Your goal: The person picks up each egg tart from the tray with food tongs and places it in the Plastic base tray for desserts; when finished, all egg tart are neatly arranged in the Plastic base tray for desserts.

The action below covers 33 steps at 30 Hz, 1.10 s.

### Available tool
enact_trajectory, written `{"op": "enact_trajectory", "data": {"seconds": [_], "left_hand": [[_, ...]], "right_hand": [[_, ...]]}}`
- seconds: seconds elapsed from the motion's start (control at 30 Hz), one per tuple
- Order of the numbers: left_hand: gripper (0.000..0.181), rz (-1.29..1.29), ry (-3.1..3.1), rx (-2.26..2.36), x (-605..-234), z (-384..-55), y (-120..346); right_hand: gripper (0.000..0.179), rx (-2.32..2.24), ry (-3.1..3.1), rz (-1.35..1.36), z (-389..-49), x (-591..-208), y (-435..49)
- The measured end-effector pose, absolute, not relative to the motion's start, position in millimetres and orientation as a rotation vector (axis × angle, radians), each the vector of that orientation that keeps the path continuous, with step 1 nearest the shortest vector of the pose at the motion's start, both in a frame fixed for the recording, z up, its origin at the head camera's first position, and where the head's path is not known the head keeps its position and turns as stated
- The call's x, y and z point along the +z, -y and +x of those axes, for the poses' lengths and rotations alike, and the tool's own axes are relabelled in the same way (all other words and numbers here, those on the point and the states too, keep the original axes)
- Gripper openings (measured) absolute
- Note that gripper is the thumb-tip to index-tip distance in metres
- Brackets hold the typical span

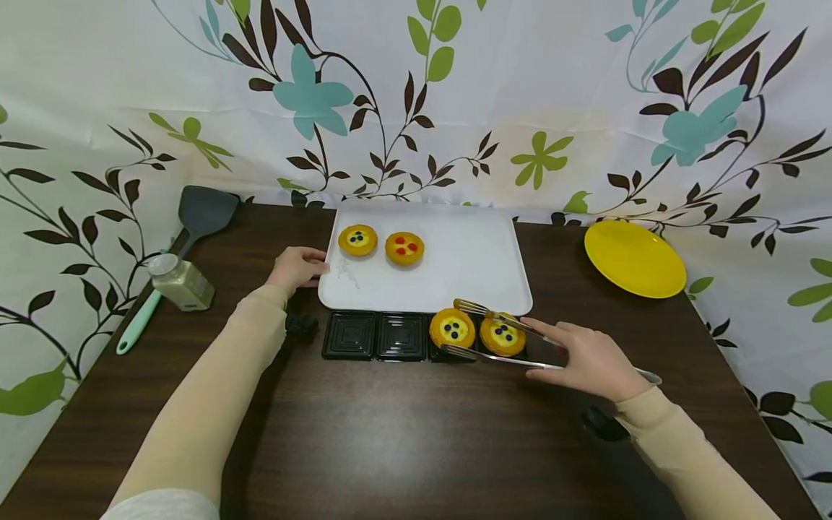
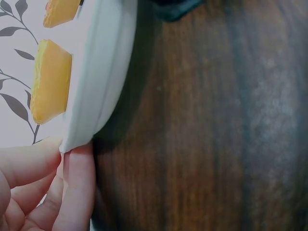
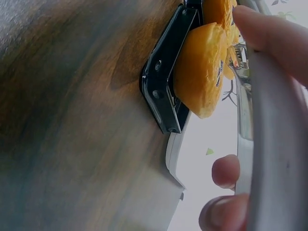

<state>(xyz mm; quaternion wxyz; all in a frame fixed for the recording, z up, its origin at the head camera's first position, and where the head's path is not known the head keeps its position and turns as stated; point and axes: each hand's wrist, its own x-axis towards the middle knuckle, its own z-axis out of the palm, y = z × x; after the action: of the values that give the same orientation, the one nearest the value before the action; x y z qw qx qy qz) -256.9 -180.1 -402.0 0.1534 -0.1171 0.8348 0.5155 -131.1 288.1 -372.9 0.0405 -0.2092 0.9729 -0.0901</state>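
My left hand (image 1: pixel 295 267) pinches the left edge of a white tray (image 1: pixel 474 253), thumb above and fingers beneath in the left wrist view. Two egg tarts sit on the tray: a blueberry-topped one (image 1: pixel 357 240) and a red-topped one (image 1: pixel 404 248). In front lies a black plastic box (image 1: pixel 349 335) with square compartments; its two left ones are bare. The two right compartments hold blueberry-topped tarts, an inner one (image 1: pixel 451 328) and an outer one (image 1: pixel 503 334). My right hand (image 1: pixel 594 361) holds metal tongs (image 1: pixel 507 360), their spread arms passing over the outer tart, tips beside the inner one.
At the back right stands a yellow plate (image 1: pixel 635 258). On the left lie a spatula (image 1: pixel 206 211) with a mint handle and a glass jar (image 1: pixel 180 282) of pale contents. A patterned cloth (image 1: pixel 455 108) hangs behind the dark wooden table (image 1: pixel 390 448).
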Motion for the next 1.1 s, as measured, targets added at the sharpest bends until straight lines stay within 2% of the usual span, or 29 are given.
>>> {"op": "enact_trajectory", "data": {"seconds": [0.5, 1.1], "left_hand": [[0.044, -0.335, -2.407, 1.479, -399, -257, 182], [0.042, -0.345, -2.416, 1.495, -402, -255, 178]], "right_hand": [[0.085, -0.441, -2.973, -0.639, -139, -367, -288], [0.087, -0.364, -2.978, -0.663, -218, -369, -256]]}}
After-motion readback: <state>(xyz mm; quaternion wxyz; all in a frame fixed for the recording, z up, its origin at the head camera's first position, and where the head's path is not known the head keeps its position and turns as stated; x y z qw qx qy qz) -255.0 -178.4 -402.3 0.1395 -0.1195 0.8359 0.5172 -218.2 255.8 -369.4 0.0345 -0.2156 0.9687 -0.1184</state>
